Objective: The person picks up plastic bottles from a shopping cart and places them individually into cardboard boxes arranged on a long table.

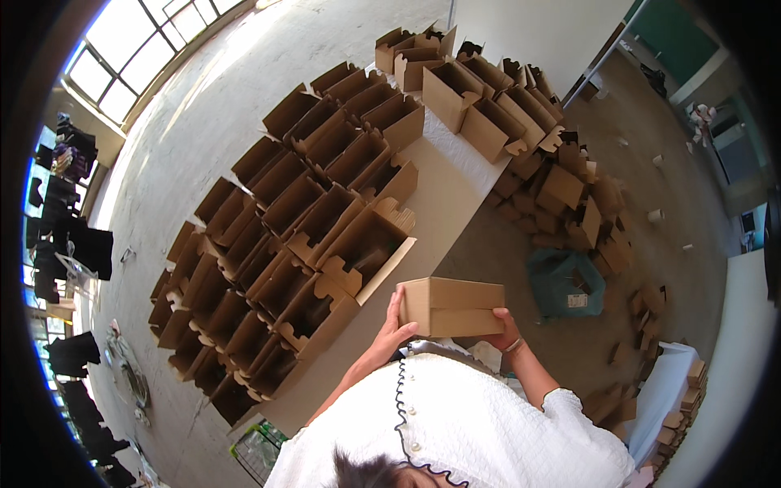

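Note:
A brown cardboard box [465, 307] is held level in front of my chest, its visible sides closed. My left hand [394, 323] presses flat along its left end, thumb toward me. At the right end, my right hand [506, 329] grips the near corner, with part of the fingers hidden. Just left of the box, many open-topped cardboard boxes [325, 211] stand packed in rows on a table [443, 191], their notched flaps up.
More open boxes [496, 102] stand at the table's far end. On the floor to the right lie a heap of cardboard boxes [561, 191] and a teal sack [565, 285]. A white-covered surface [663, 390] with stacked cardboard is at the lower right. A green wire basket [256, 447] sits by the table's near end.

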{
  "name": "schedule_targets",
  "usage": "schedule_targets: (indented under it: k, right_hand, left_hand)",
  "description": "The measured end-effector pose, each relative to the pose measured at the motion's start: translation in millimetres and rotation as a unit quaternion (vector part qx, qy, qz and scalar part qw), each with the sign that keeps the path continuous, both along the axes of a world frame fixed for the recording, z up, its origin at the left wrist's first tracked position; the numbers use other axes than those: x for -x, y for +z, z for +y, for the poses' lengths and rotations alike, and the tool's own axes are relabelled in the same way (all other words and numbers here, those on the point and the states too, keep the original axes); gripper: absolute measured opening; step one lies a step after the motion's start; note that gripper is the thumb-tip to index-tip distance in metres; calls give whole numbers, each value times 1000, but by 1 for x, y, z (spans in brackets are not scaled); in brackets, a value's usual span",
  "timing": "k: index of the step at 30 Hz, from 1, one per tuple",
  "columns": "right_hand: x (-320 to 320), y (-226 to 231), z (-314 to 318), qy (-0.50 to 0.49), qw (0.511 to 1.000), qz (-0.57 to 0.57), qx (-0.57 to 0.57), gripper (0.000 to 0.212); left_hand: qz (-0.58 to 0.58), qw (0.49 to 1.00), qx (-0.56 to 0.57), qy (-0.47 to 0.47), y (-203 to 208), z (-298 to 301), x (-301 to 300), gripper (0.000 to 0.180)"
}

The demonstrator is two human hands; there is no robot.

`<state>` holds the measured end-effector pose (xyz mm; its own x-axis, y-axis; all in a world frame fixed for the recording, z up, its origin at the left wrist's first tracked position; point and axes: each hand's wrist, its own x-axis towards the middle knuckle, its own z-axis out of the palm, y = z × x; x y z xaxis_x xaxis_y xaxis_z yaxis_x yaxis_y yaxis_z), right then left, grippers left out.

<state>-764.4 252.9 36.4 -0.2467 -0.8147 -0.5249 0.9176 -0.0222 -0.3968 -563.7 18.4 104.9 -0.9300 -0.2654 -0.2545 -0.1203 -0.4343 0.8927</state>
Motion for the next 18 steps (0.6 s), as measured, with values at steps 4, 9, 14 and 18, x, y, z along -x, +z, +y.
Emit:
schedule_targets:
  k: [4,9,14,18]
  right_hand:
    - [13,32,-13,-73,996,3,51,58]
    - [73,47,-45,-105,993,-4,54,55]
    - [184,18,-90,-53,997,42,31,49]
    - [298,-18,-133,10,997,82,-5,48]
  left_hand:
    - [15,993,-106,51,23,-17,8,75]
    - [1,987,-132,93,34,-42,6,67]
    - [-30,970,-145,193,-5,-42,32,64]
    - [6,949,-152,276,-30,-35,96,54]
